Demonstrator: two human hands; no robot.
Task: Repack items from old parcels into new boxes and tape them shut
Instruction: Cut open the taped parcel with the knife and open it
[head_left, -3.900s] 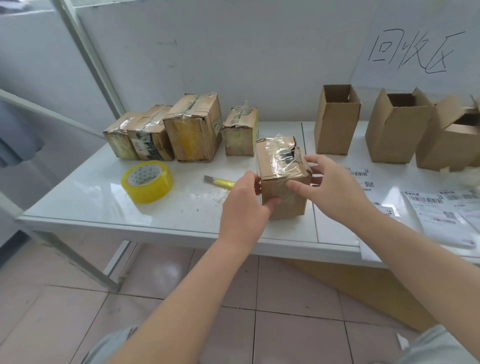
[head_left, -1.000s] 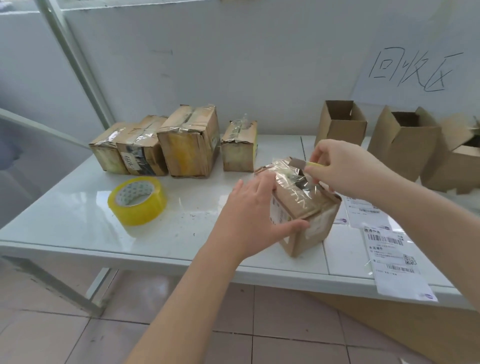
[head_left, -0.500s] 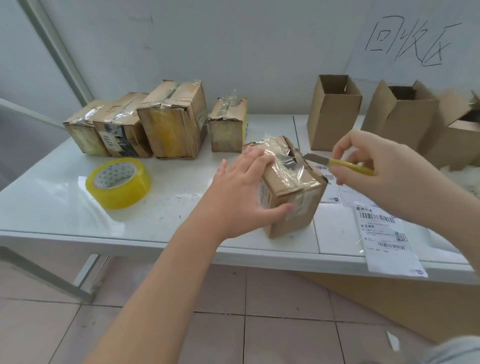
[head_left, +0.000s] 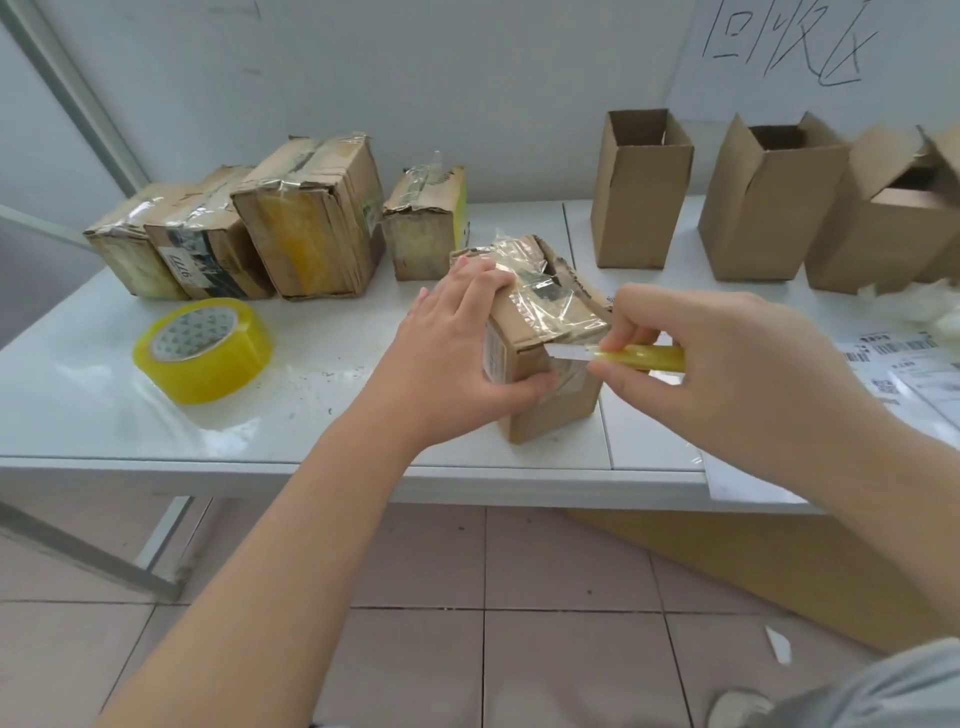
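The parcel (head_left: 558, 415) stood near the front edge of the worktop (head_left: 337, 395), its top wrapped in crumpled clear tape and not yet opened. It was gripped by the left hand (head_left: 457, 353), with the fingers (head_left: 478, 280) curled over the top edge and the thumb pressed to the near face. A yellow knife (head_left: 639, 358) was pinched in the right hand (head_left: 727, 364), closed round the handle, and its blade was laid against the tape just under the top flap.

The step in hand was judged to be the cutting open of an old parcel. The next move would call for a shallow cut drawn along the flap seam and kept clear of the left thumb, which lay just beside the blade, so that the contents would not be scored.

Other parcels (head_left: 311, 218) were lined up at the back left and a tape roll (head_left: 202, 348) lay to the left. Open boxes (head_left: 641, 187) stood at the back right, and labels (head_left: 904, 364) were spread at the right.
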